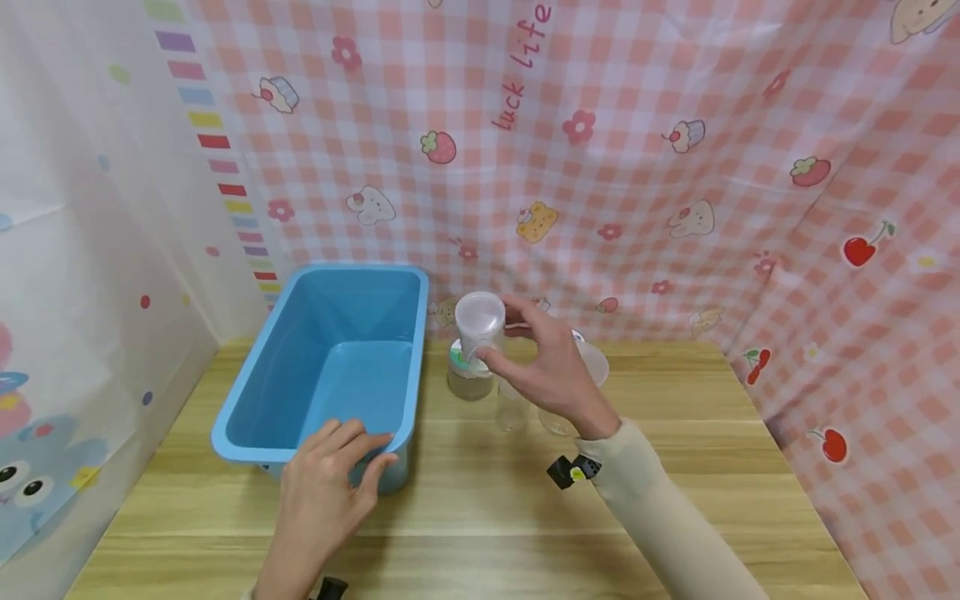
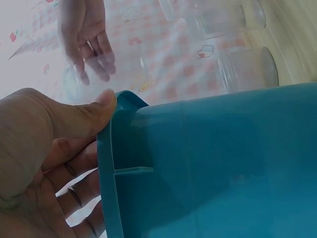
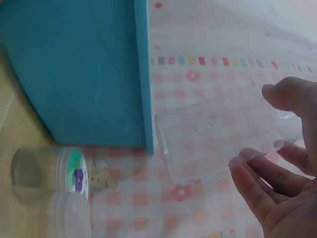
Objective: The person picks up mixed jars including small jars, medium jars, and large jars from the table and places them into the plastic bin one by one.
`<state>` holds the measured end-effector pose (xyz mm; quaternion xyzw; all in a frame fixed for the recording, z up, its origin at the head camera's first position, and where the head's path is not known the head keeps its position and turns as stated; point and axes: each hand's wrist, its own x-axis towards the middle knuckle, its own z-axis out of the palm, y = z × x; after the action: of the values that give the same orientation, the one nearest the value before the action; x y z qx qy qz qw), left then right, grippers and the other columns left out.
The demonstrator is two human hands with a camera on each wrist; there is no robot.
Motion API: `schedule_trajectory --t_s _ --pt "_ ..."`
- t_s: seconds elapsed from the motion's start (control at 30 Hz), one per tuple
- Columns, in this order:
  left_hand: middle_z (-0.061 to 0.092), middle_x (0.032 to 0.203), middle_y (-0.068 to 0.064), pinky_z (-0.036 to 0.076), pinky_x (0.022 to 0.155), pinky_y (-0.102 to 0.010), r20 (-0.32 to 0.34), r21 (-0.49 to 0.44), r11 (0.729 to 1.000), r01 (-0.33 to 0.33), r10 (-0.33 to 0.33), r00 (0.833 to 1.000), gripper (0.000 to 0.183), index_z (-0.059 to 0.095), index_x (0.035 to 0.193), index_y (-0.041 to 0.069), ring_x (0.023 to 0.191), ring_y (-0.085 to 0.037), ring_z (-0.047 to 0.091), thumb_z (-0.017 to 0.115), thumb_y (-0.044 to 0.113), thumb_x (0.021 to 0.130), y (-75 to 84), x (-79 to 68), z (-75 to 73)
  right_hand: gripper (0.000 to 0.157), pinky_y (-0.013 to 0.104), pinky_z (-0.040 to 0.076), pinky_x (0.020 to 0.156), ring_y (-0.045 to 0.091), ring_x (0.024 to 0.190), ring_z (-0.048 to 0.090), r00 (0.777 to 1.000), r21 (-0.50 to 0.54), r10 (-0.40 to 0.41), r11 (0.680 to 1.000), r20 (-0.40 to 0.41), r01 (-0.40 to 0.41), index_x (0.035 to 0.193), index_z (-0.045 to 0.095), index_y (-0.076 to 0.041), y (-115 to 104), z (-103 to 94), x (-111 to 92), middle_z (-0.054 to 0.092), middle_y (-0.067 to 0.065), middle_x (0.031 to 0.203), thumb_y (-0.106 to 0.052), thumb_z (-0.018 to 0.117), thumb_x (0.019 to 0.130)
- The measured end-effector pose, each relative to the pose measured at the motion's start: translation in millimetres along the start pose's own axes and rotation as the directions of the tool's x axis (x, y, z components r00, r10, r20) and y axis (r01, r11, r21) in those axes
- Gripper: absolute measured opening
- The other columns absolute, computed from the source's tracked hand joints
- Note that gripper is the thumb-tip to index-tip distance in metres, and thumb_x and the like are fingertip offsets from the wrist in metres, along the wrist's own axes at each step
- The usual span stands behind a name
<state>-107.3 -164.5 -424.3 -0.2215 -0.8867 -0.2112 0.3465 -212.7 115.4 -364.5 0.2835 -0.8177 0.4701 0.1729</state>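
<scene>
"What is the main landmark?"

"A light-blue, rectangular, open-topped plastic tub (image 1: pixel 372 271), on a pale wood-grain table (image 1: pixel 480 533). Behind the tub hangs a pink-and-white checked cloth (image 1: pixel 585 125) with cartoon prints."

"And the hands?"

"The left hand (image 1: pixel 330 483) grips the tub's near right corner, fingers bent over the rim and thumb pressed against the outside. The right hand (image 1: pixel 551 358) is to the right of the tub, thumb and fingers parted by the width of a clear, colourless cylindrical jar (image 1: pixel 480 315) and closed around it."

"Where exactly is that jar?"

"Up off the table, tilted, to the right of the tub's far half and outside it. I can't tell whether the pale end facing up is a lid or a base."

"Are there more?"

"Yes. Just beside the tub's right side stands a clear, squat jar with a green-and-purple patterned lid (image 1: pixel 470 382). Farther right of the tub are at least two more see-through jars (image 1: pixel 557 423), partly hidden by the right hand."

"How far along is it?"

"Early, I'd judge. One jar is picked up but not yet set down; the others stand untouched, all of them outside the tub."
</scene>
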Motion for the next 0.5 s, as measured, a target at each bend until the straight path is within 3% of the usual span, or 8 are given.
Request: schedule_trajectory --t_s 0.2,0.5 --pt "0.058 0.074 0.006 0.044 0.058 -0.022 -0.003 -0.004 1.0 0.002 -0.002 1.0 0.023 0.082 0.092 0.015 0.066 -0.008 0.045 0.093 0.019 0.072 0.6 0.1 -0.5 0.057 0.037 0.056 0.099 0.013 0.114 0.065 0.999 0.024 -0.005 1.0 0.051 0.003 0.143 0.056 -0.017 -14 11.5 14 0.069 0.0 0.122 -0.024 0.079 0.091" --pt "0.058 0.074 0.006 0.042 0.057 -0.021 0.003 -0.005 1.0 0.006 -0.006 1.0 0.022 0.082 0.092 0.015 0.066 -0.007 0.044 0.093 0.019 0.073 1.0 0.7 -0.5 0.061 0.03 0.056 0.099 0.012 0.114 0.065 0.987 -0.008 -0.11 0.994 0.117 0.112 0.144 0.054 -0.015 -28 25.5 35 0.068 0.001 0.124 -0.025 0.081 0.09"
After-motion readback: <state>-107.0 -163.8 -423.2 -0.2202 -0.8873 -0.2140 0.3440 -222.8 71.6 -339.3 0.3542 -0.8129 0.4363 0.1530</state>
